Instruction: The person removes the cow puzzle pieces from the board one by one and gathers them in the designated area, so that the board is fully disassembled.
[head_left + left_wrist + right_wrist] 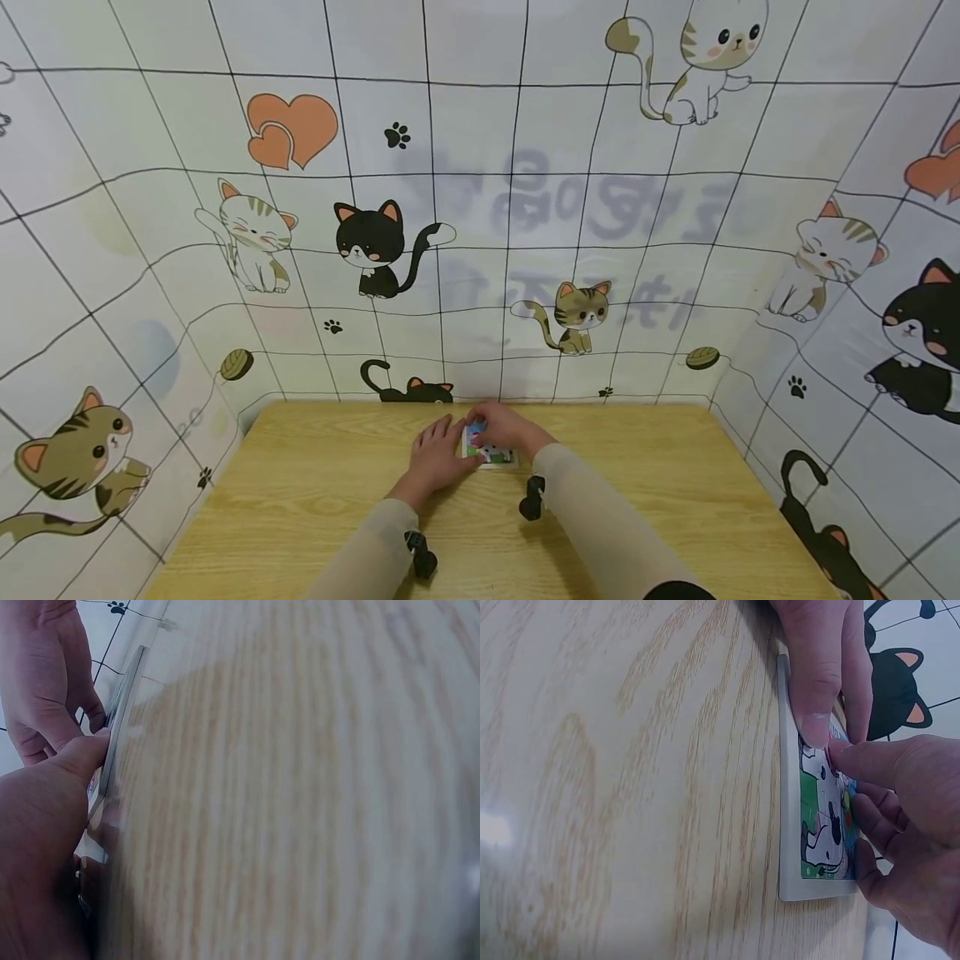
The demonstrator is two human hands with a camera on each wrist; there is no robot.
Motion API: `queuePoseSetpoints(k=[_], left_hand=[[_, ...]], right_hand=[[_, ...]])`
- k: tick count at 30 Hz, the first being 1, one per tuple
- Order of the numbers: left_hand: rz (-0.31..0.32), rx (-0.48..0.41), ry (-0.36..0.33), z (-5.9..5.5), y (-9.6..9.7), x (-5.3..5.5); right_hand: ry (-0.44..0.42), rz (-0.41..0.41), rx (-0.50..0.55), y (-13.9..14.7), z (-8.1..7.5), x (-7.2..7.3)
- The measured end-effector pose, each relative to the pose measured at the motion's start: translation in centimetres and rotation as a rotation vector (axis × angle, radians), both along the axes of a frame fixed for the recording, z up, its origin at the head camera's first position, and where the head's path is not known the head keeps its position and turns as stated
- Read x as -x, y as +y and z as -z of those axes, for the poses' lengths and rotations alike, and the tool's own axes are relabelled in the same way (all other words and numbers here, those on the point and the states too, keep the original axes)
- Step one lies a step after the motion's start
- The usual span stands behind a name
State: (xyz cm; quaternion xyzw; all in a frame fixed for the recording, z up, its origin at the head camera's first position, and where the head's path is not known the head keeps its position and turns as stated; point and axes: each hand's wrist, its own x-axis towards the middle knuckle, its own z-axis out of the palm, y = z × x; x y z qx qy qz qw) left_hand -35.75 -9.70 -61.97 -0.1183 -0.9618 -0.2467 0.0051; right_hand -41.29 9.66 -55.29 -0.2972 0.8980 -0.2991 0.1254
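A small flat picture puzzle (498, 456) with a pale frame lies on the table near its far edge. Its printed picture (821, 825) shows a black-and-white cow on green, with thin lines between the pieces. My left hand (437, 460) holds the left side, with its thumb (815, 724) down on the picture. From the far right, my right hand (504, 427) reaches over it. One right fingertip touches the picture beside the left thumb, while other right fingers (881, 814) curl at the far edge. Both hands hide the upper left of the picture.
The wood-grain table (322, 492) ends at a white curtain (480, 333) with grid lines and cartoon cats. More of this curtain stands along the left and right sides. Small black devices (532, 498) are strapped at both wrists.
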Motion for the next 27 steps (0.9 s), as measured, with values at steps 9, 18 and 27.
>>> queuePoseSetpoints(k=[9, 18, 27], left_hand=[[0.013, -0.006, -0.003, -0.1, 0.0, -0.2], [0.01, 0.001, 0.007, 0.7, -0.2, 0.2], [0.006, 0.002, 0.006, 0.8, -0.2, 0.4]], right_hand=[[-0.036, 0.036, 0.026, -0.2, -0.1, -0.5], [-0.056, 0.069, 0.039, -0.2, 0.3, -0.7], [-0.019, 0.047, 0.075, -0.1, 0.4, -0.7]])
